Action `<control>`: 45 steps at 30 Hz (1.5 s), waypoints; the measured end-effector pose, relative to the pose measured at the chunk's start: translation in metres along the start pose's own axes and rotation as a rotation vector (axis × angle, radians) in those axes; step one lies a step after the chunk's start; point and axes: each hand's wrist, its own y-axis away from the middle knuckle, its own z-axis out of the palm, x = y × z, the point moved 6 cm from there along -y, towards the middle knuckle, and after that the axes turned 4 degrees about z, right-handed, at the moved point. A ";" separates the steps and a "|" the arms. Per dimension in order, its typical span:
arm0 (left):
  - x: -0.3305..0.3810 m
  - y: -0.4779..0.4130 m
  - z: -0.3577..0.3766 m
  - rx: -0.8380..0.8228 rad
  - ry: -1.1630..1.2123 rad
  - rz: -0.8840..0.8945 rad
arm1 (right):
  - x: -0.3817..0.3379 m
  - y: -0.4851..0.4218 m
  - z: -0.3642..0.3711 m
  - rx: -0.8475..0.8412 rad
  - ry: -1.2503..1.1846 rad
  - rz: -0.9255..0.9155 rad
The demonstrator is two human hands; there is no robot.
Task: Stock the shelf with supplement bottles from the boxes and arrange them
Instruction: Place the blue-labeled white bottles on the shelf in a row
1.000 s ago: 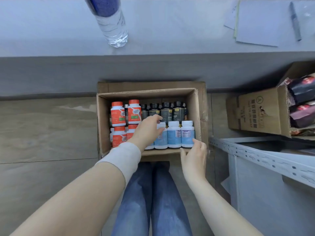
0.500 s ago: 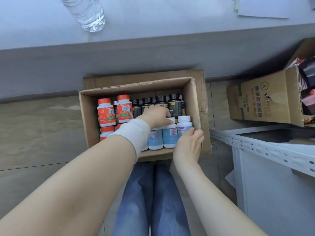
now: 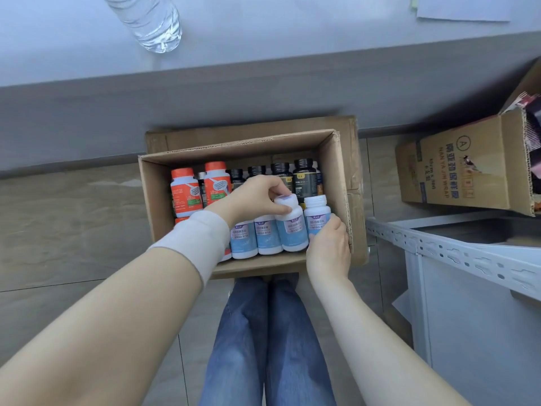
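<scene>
**Head camera:** You look down into an open cardboard box (image 3: 155, 197) on the tiled floor, at 12 o'clock from your jeans-clad legs (image 3: 263, 332), with both hands inside it. Your left hand (image 3: 254, 197), a pale band (image 3: 193, 241) around its wrist, pinches the cap of a white bottle (image 3: 292, 230) with a blue label, thumb and fingers curled over the lid. Your right hand (image 3: 328, 250) wraps the lower body of the end bottle (image 3: 316, 218). That bottle stands just at 3 o'clock of the pinched one, beside the box's right wall, and the 2 bottles touch.

At 9 o'clock of the pinched bottle, 2 more blue-label bottles (image 3: 243, 238) stand upright in the same near row, partly under your left wrist. The far row, at 12 o'clock inside the box, holds 2 orange-capped bottles (image 3: 185, 191) toward 9 o'clock and a line of dark bottles (image 3: 304, 177) toward 3 o'clock, all upright.

A grey metal shelf (image 3: 439, 247) with a perforated rail sits at 3 o'clock of the box, near it but apart. At 2 o'clock a second carton (image 3: 456, 171), printed "NAN YA JIN WRAP", shows packets at its open end. Along the top of the frame a grey counter (image 3: 292, 39) carries a clear water bottle (image 3: 152, 22) at 11 o'clock and a sheet of paper (image 3: 462, 7) at 1 o'clock.
</scene>
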 end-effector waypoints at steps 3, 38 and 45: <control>-0.003 0.008 -0.016 0.103 0.180 0.005 | 0.000 -0.002 0.002 -0.067 -0.027 0.000; 0.281 0.417 0.239 -0.574 0.276 0.356 | 0.324 0.490 -0.132 0.103 -1.463 0.117; 0.312 0.560 0.430 -0.847 0.111 0.530 | 0.482 0.649 -0.095 0.401 -1.545 0.224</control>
